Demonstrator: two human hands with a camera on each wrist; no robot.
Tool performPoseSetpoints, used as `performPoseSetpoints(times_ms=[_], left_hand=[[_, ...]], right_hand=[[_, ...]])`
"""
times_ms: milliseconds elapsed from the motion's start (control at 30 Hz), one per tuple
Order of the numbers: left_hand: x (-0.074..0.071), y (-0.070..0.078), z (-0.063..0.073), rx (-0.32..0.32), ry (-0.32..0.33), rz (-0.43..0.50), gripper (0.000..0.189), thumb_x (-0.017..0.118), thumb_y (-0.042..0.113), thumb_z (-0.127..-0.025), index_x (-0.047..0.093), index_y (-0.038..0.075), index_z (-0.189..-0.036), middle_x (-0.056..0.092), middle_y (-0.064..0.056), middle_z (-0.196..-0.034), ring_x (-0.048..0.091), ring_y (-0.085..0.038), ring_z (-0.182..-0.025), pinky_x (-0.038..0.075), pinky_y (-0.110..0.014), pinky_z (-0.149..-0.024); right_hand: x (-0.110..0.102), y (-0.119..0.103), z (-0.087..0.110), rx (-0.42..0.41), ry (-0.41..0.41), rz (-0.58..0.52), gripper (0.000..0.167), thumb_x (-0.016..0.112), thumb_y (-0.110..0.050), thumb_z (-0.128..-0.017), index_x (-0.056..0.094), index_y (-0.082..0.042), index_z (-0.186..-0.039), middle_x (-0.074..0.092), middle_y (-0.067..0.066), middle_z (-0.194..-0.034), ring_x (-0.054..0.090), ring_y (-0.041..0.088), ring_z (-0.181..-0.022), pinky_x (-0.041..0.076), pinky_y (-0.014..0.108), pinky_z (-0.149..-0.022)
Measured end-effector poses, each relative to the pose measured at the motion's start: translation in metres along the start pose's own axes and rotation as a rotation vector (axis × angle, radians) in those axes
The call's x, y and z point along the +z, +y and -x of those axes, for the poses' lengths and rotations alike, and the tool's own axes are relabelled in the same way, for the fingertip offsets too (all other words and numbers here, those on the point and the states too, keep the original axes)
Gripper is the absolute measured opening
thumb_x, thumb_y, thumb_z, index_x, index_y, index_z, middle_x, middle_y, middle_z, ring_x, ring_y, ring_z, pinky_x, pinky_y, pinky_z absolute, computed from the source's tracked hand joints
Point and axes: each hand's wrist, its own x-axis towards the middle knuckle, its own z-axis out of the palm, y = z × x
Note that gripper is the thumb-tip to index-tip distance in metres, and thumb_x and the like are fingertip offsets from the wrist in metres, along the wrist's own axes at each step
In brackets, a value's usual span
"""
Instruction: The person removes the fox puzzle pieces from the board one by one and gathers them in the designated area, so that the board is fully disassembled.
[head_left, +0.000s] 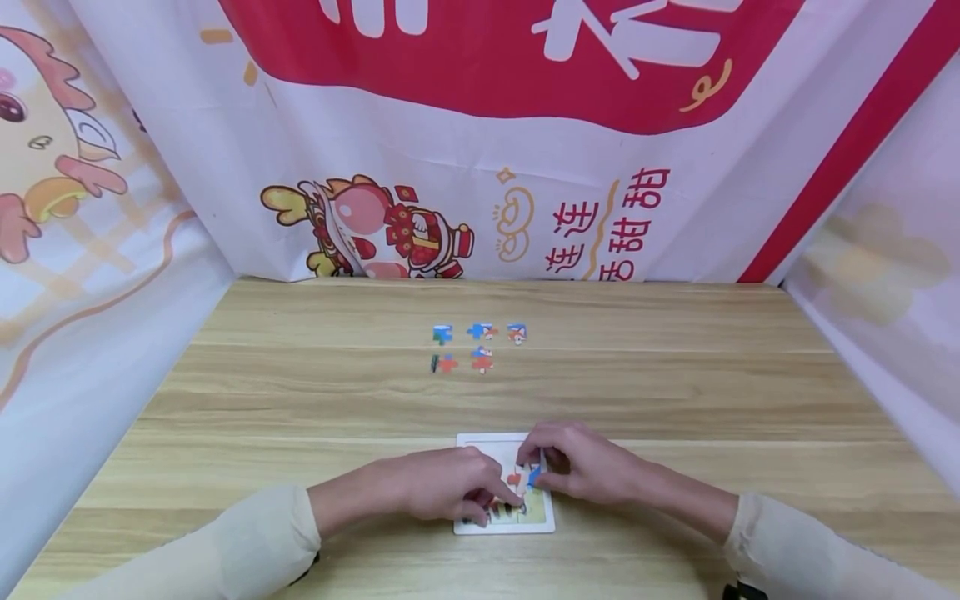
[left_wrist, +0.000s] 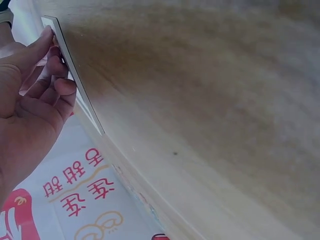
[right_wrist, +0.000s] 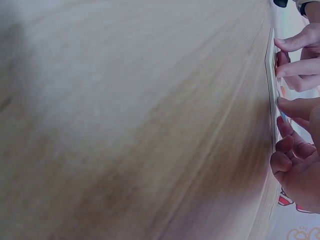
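Observation:
A white-framed puzzle tray (head_left: 501,528) lies on the table with colourful pieces partly in it. My left hand (head_left: 453,483) reaches over it from the left, its index finger pointing down onto the pieces near the tray's lower middle and its thumb lower down. At the right side my right hand (head_left: 581,462) pinches a puzzle piece (head_left: 534,477) with blue on it between thumb and index finger. In the right wrist view, both hands meet at the thin tray edge (right_wrist: 270,75). Fingers hide much of the tray's inside.
Several loose puzzle pieces (head_left: 482,362) lie in two rows farther back on the wooden table (head_left: 300,392). A printed cloth (head_left: 480,142) hangs behind the table, with more cloth along both sides.

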Motion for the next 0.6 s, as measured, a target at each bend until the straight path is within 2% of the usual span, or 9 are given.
performPoseSetpoints(times_ms=[200,400,467,533,600], left_hand=[[-0.002,0.000,0.000,0.003,-0.012,-0.025,0.037,0.075,0.010,-0.096,0.072,0.011,-0.132,0.051,0.013,-0.075,0.047,0.005,-0.068,0.043,-0.011,-0.067],[-0.004,0.002,-0.001,0.009,-0.017,-0.076,0.037,0.075,0.010,-0.095,0.072,0.013,-0.132,0.051,0.013,-0.077,0.047,0.004,-0.070,0.042,-0.010,-0.069],[-0.001,0.006,0.000,0.012,-0.015,-0.151,0.037,0.075,0.012,-0.096,0.072,0.015,-0.133,0.058,0.012,-0.083,0.051,0.005,-0.075,0.044,-0.010,-0.072],[0.002,0.011,0.001,0.020,-0.019,-0.256,0.038,0.074,0.013,-0.097,0.071,0.017,-0.135,0.068,0.010,-0.098,0.060,0.005,-0.089,0.047,-0.010,-0.079],[0.003,0.015,0.004,0.024,-0.025,-0.346,0.039,0.074,0.014,-0.097,0.070,0.020,-0.136,0.071,0.008,-0.107,0.062,0.003,-0.096,0.049,-0.011,-0.082]], right_hand=[[-0.001,0.002,-0.002,-0.017,0.009,-0.034,0.018,0.073,-0.005,-0.095,0.073,-0.017,-0.108,0.067,-0.009,-0.097,0.053,0.004,-0.078,0.048,0.023,-0.069],[-0.005,0.000,-0.005,-0.002,0.004,-0.089,0.016,0.071,-0.002,-0.096,0.074,-0.016,-0.103,0.064,-0.011,-0.090,0.053,0.004,-0.075,0.048,0.022,-0.066],[-0.007,-0.003,-0.005,-0.004,-0.013,-0.086,0.015,0.071,-0.001,-0.096,0.074,-0.016,-0.101,0.062,-0.012,-0.085,0.052,0.003,-0.074,0.047,0.022,-0.065],[-0.008,-0.006,-0.006,-0.008,-0.026,-0.078,0.015,0.072,0.000,-0.095,0.074,-0.015,-0.099,0.059,-0.013,-0.082,0.052,0.003,-0.073,0.047,0.021,-0.065],[-0.008,-0.008,-0.007,-0.006,-0.040,-0.076,0.015,0.073,0.000,-0.094,0.074,-0.014,-0.098,0.058,-0.013,-0.080,0.051,0.002,-0.073,0.047,0.021,-0.065]])
